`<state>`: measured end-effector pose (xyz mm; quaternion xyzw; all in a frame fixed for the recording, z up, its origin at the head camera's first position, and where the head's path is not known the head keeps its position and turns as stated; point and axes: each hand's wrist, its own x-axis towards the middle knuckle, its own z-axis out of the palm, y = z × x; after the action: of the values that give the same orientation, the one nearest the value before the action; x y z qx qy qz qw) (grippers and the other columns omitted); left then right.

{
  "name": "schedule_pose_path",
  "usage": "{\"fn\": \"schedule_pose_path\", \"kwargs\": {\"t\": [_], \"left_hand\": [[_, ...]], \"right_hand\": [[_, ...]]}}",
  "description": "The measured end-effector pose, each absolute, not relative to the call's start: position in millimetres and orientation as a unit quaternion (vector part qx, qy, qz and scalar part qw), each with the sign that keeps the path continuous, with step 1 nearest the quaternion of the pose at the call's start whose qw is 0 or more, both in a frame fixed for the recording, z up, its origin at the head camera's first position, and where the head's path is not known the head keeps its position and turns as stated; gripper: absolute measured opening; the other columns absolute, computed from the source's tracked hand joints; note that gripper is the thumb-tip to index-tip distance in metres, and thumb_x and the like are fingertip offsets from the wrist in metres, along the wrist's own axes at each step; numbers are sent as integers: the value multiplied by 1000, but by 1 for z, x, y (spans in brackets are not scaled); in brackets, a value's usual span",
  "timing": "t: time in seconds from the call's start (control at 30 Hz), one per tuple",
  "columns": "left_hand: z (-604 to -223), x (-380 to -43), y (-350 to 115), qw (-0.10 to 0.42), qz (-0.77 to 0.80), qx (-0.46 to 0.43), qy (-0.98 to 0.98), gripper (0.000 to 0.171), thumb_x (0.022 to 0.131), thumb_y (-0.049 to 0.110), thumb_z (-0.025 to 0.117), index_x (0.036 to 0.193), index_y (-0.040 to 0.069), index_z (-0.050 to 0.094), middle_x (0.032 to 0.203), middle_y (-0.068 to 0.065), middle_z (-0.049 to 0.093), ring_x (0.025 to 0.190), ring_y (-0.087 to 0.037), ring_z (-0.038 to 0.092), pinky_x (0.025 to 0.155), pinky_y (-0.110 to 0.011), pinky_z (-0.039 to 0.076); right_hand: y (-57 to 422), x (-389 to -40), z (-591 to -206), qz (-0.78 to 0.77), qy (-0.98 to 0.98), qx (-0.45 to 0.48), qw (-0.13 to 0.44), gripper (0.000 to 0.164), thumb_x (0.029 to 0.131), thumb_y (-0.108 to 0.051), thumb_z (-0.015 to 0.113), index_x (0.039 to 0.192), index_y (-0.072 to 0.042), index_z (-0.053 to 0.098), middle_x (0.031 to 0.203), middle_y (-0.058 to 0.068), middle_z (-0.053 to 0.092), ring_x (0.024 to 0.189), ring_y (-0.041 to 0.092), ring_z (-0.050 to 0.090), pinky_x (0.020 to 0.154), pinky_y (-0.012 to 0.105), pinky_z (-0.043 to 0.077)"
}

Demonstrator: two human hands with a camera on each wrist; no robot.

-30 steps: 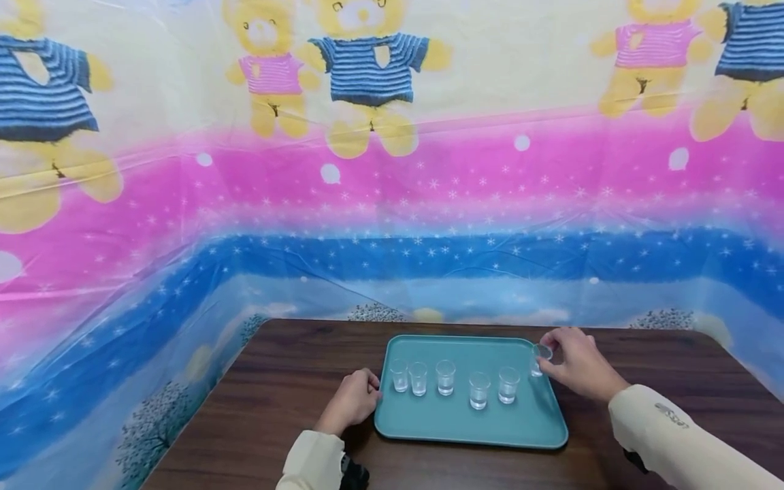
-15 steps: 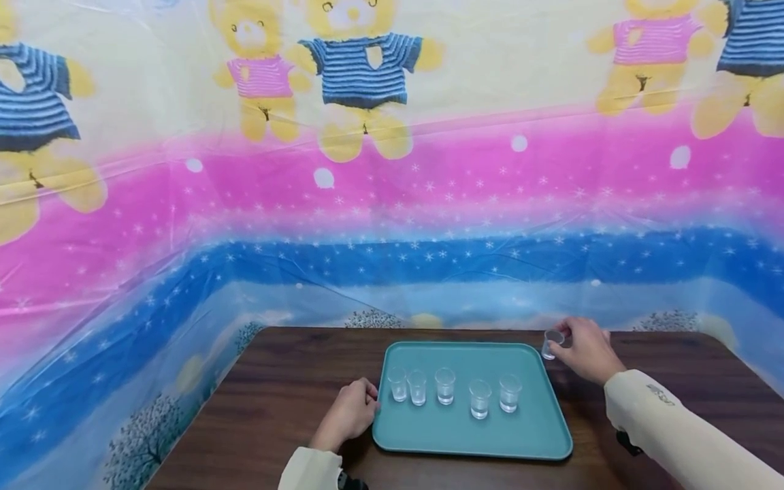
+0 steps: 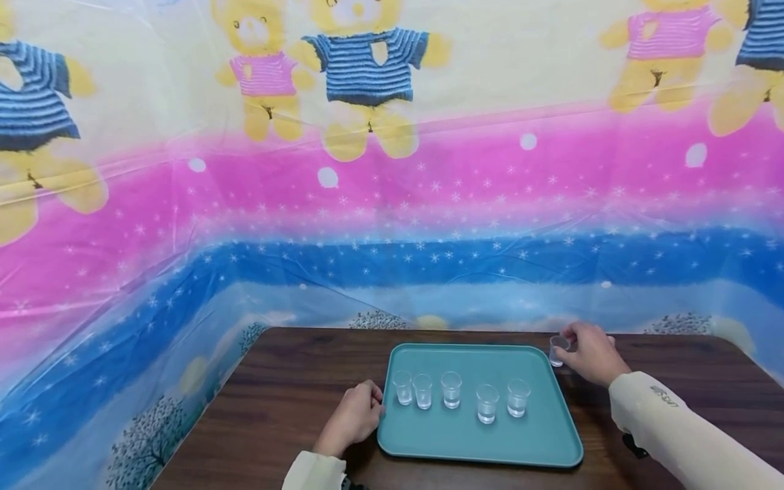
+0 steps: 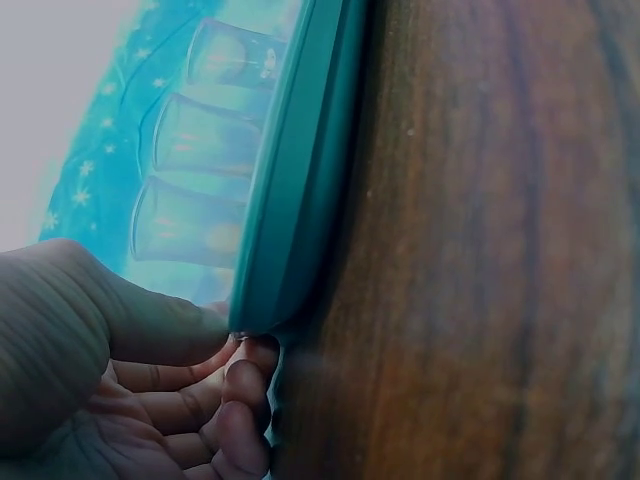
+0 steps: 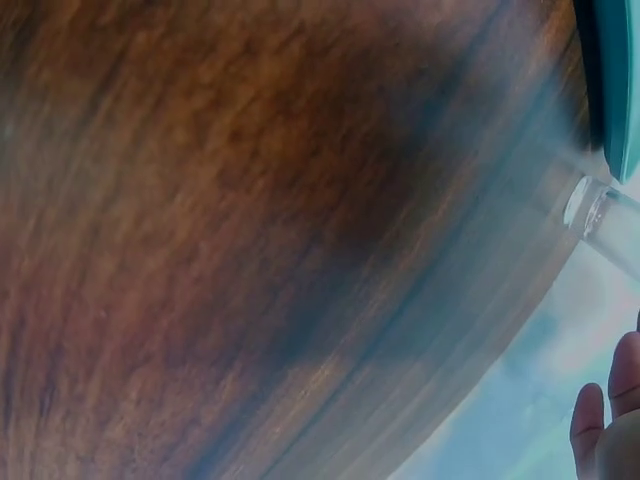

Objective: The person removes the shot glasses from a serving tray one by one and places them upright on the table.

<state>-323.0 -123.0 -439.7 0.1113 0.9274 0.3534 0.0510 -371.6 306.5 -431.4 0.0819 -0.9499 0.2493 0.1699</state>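
Note:
My right hand (image 3: 591, 354) pinches a small clear shot glass (image 3: 558, 351) just past the back right corner of a teal tray (image 3: 453, 439). In the right wrist view the thick base of this shot glass (image 5: 590, 208) shows close to the tray edge; whether it touches the table I cannot tell. At the tray's left side, my left hand (image 3: 353, 416) grips the rim. The left wrist view shows the left thumb (image 4: 170, 325) on the rim, with the other fingers curled below it. Several similar shot glasses (image 3: 451, 390) stand upright across the tray.
A dark brown wooden table (image 3: 275, 381) lies under the tray and extends to both sides. Behind it hangs a cloth (image 3: 392, 204) printed with bears and snowflakes, close against the table's back edge.
The right hand has carried its shot glass from over the tray's back right corner out to the right, beyond the rim. The left hand keeps its hold on the tray.

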Motion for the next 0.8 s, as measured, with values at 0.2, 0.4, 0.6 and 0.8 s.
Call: {"fn": "schedule_pose_path", "kwargs": {"t": [0.2,0.4,0.6,0.8], "left_hand": [[-438,-322,-122,53,350,106,929,5,90,2,59,92,1,54,70,-5,51,62,-17,50,56,-32,43],[-439,-322,-122,52,349,108,929,5,91,2,59,92,1,55,70,-5,51,61,-16,49,55,-31,43],[-439,-323,-124,62,359,110,925,5,92,2,58,94,1,54,69,-6,51,59,-17,49,54,-31,42],[-438,-323,-122,68,361,107,924,4,92,2,58,94,1,54,69,-6,51,59,-17,49,53,-31,42]], "right_hand": [[309,-369,-431,263,-947,89,159,33,85,-11,68,110,8,58,98,18,57,89,33,54,76,52,44],[309,-363,-432,262,-945,108,164,35,84,-13,70,112,4,58,105,18,55,95,33,51,73,48,47],[298,-351,-426,263,-938,157,163,30,86,-14,69,111,-2,59,106,14,54,93,29,51,70,43,45],[277,-334,-420,266,-938,178,136,27,88,-17,67,112,-9,59,105,7,53,88,23,51,69,37,45]]}}
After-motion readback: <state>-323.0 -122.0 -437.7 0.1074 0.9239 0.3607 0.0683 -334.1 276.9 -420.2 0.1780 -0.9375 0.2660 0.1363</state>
